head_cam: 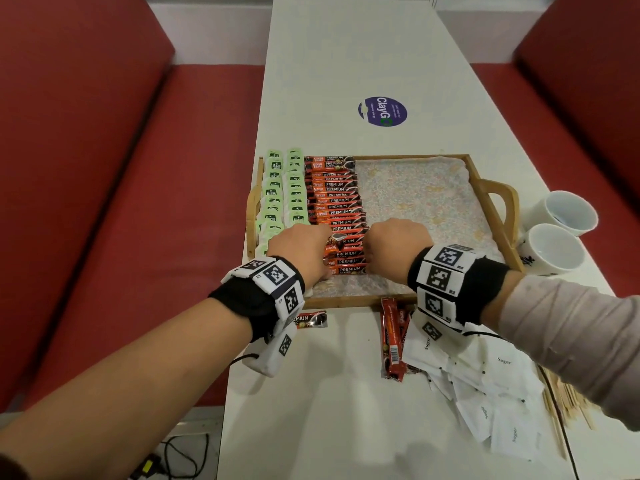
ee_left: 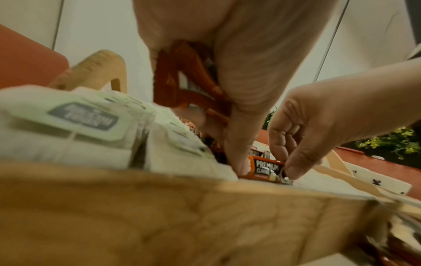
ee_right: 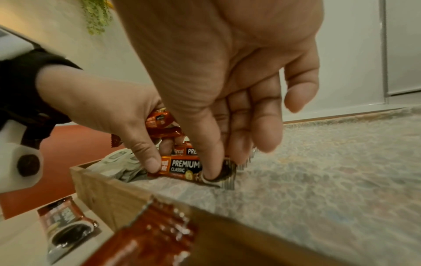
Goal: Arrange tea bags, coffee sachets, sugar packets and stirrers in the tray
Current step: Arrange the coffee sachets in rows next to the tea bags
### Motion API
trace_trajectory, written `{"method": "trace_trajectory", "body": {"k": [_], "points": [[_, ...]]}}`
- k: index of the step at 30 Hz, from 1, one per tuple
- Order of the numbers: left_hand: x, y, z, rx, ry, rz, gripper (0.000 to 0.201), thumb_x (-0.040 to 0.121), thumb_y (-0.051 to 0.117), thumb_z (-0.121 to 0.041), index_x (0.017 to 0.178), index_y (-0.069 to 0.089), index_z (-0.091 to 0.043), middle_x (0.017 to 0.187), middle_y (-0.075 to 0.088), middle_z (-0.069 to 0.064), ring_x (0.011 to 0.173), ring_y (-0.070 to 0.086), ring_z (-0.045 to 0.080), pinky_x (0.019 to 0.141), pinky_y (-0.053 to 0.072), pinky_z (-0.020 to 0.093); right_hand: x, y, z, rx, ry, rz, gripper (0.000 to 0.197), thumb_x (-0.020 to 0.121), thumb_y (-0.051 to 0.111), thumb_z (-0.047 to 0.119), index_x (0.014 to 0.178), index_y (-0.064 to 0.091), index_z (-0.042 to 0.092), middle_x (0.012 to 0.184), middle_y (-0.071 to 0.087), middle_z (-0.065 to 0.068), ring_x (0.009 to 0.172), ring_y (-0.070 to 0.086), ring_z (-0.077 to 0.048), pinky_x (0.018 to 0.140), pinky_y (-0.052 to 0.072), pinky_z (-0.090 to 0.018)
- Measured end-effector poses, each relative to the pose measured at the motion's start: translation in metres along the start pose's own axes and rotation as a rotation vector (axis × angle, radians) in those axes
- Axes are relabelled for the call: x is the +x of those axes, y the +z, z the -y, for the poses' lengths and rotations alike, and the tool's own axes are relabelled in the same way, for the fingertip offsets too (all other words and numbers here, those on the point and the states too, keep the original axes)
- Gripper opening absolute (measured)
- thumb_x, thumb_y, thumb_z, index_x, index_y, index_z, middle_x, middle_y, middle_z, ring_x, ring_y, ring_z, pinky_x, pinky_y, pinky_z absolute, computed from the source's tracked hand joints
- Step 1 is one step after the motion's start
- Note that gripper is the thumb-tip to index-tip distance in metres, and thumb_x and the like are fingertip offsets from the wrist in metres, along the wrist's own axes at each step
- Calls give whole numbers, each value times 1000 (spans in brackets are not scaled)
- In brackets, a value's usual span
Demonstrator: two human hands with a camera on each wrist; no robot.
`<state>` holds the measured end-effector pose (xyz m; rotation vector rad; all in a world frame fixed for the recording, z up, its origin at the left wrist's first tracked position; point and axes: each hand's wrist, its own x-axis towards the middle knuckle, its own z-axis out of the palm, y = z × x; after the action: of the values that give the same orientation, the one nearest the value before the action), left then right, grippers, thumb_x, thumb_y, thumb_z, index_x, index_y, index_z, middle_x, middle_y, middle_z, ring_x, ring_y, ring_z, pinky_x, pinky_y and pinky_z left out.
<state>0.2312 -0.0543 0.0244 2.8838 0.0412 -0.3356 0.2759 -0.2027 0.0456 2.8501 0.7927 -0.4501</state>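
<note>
1. White tabletop (head_cam: 346, 64) runs from six to twelve o'clock in the head view, with red bench seats (head_cam: 104, 168) at nine and three o'clock.
2. Wooden tray (head_cam: 498, 216) sits mid-tabletop, lined with floral cloth; its three o'clock half is bare cloth.
3. Tea bags (head_cam: 284, 188) fill two columns at the tray's nine o'clock side; coffee sachets (head_cam: 336, 199) form one column just beside them.
4. Sugar packets (head_cam: 485, 382) lie heaped on the tabletop at five o'clock, outside the tray, with wooden stirrers (head_cam: 568, 400) beside them and two white cups (head_cam: 557, 230) at three o'clock.
5. Loose sachets (head_cam: 393, 337) lie at six o'clock, just outside the tray's near rim.
6. Left hand (head_cam: 301, 251) holds a bunch of spare sachets (ee_left: 182, 75) in its curled fingers, plain only in the wrist views; its thumb presses the nearest sachet (ee_right: 182, 167) at the nine o'clock end.
7. Right hand (head_cam: 394, 244) pinches that same sachet's three o'clock end between thumb and fingers, a narrow grip the head view hides behind the knuckles. The sachet lies flat on the cloth at the column's six o'clock end.
</note>
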Motion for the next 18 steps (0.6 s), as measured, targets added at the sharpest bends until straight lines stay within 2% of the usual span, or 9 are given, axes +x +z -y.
{"method": "trace_trajectory", "body": {"k": [2,4,7,10,11,12,15,18], "points": [[1,0,1,-22,-5,3,44,73,77,-33,109,55,-20,104,66,1,94,62,25,75,53,37,0,0,0,12,-3,6,13,84,60,30,84,60,18,68,51,1,65,51,-22,59,39,-27],[2,-5,4,-167,-23,18,47,68,81,-33,106,55,-20,99,66,-2,90,63,21,77,53,37,0,-1,-3,51,-16,2,16,83,62,34,85,59,18,75,58,0,68,54,-22,60,40,-27],[2,-17,7,-588,-67,36,31,72,79,-31,90,54,-22,84,65,-4,71,60,11,64,48,27,-1,-8,-9,156,-18,-42,22,78,66,41,89,62,22,80,64,5,75,60,-19,60,43,-24],[1,-29,9,-1157,-232,142,10,89,61,-14,95,56,-8,80,61,6,60,56,13,54,50,24,-5,-19,-11,228,-16,-94,18,81,65,42,85,58,25,66,52,11,67,53,-13,50,31,-21],[-1,-33,9,-1333,-283,173,6,92,54,-10,94,57,-4,79,61,8,59,57,13,53,52,24,-7,-22,-10,247,-20,-111,17,82,64,42,85,58,26,65,50,11,64,50,-11,49,29,-21],[-2,-36,9,-1458,-313,183,12,95,48,-8,91,58,-3,80,63,8,62,60,13,54,54,24,-7,-24,-9,268,-27,-131,16,84,63,41,85,57,26,65,50,10,63,48,-10,50,30,-21],[-6,-40,10,-1611,-295,192,22,98,40,-7,89,60,-3,86,67,8,70,63,14,60,57,27,-8,-25,-3,348,-57,-187,13,87,58,38,83,56,26,74,59,5,68,53,-14,59,39,-25],[-8,-38,10,-1655,-292,192,13,97,46,-8,95,59,-7,85,65,10,67,64,15,62,56,30,-9,-24,5,450,-71,-239,17,92,53,38,84,56,23,75,57,5,69,53,-16,62,38,-27]]}}
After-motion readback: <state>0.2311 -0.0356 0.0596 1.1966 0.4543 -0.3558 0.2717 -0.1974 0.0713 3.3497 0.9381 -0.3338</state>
